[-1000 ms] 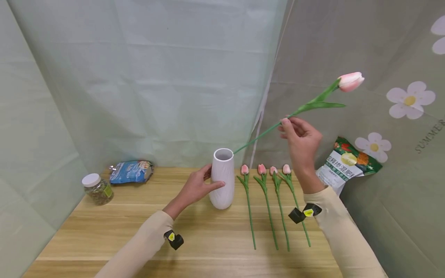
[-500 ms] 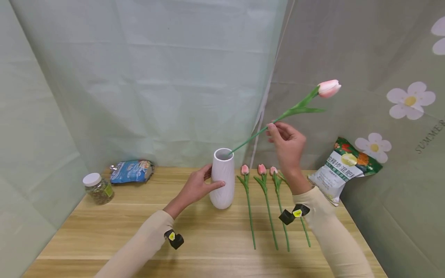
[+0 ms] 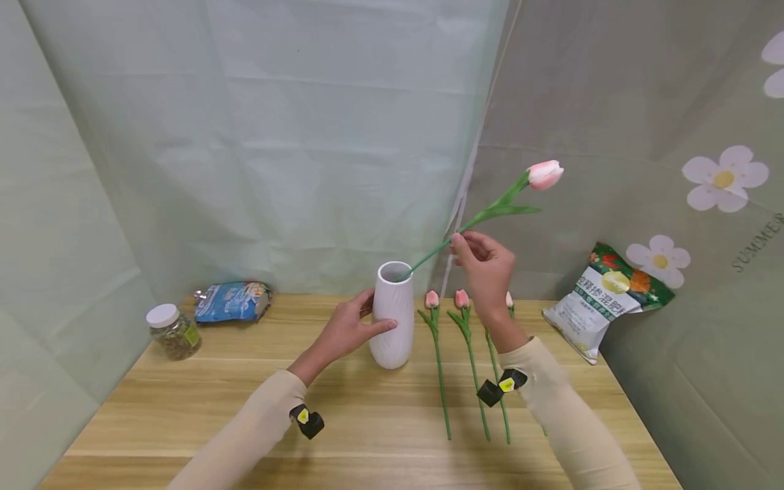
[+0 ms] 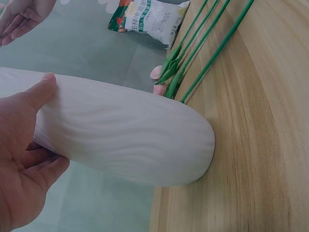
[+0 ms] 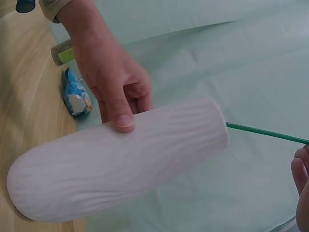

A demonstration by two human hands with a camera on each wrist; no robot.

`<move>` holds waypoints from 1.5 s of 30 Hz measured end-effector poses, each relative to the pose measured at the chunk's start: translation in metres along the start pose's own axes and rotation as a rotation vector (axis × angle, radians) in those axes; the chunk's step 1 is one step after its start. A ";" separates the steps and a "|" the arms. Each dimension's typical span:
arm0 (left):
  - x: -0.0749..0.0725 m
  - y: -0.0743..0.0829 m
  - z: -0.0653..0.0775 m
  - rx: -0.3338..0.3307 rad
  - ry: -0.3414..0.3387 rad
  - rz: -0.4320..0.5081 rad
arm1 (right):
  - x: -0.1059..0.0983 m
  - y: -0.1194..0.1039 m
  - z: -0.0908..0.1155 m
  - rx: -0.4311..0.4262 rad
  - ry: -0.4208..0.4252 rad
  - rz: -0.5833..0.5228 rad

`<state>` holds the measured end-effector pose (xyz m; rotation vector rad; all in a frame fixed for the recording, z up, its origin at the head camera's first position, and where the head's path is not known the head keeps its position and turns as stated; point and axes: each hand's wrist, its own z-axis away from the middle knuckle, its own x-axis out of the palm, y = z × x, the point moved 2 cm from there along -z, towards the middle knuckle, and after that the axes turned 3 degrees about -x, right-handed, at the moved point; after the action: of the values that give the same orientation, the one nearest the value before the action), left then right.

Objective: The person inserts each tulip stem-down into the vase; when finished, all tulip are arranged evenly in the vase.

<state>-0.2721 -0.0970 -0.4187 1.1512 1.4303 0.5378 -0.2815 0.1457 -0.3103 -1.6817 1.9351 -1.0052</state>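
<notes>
A white ribbed vase (image 3: 393, 320) stands upright on the wooden table, its mouth facing up. My left hand (image 3: 348, 329) grips its left side, thumb across the front and fingers behind, as the left wrist view also shows. Above and to the right of the vase, my right hand (image 3: 486, 272) pinches the green stem of a pink tulip (image 3: 545, 175) between thumb and fingers. The tulip leans up to the right, and the lower end of its stem (image 5: 265, 132) goes into the vase mouth. Inside the vase, the stem's tip is hidden.
Several more tulips (image 3: 439, 367) lie side by side on the table (image 3: 343, 435) right of the vase, some partly behind my right arm. A white and green bag (image 3: 603, 303) leans at the right wall. At the left are a lidded jar (image 3: 174, 333) and a blue pouch (image 3: 233, 302).
My right hand has moved left and down with the tulip, and the stem's lower end has passed from behind the rim into the vase mouth. My left hand has stayed on the vase.
</notes>
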 end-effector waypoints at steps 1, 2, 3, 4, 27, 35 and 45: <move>0.000 0.000 0.000 0.002 0.000 0.000 | 0.001 0.001 0.002 0.009 -0.004 0.001; 0.000 0.000 0.000 0.002 0.001 -0.002 | 0.002 0.002 0.003 0.015 -0.007 0.000; 0.000 0.000 0.000 0.002 0.001 -0.002 | 0.002 0.003 0.005 0.019 -0.010 -0.004; 0.000 0.001 0.000 0.002 0.001 -0.002 | 0.003 0.004 0.006 0.023 -0.015 -0.006; -0.001 0.000 -0.002 0.011 -0.001 -0.011 | 0.022 0.016 0.028 0.107 -0.152 0.170; 0.000 0.000 -0.002 0.014 -0.008 -0.006 | 0.021 0.024 0.034 0.117 -0.242 0.184; 0.000 0.001 -0.001 0.007 -0.009 -0.003 | 0.021 0.021 0.038 0.111 -0.289 0.188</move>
<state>-0.2727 -0.0965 -0.4177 1.1557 1.4266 0.5252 -0.2741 0.1164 -0.3474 -1.4621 1.7741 -0.7395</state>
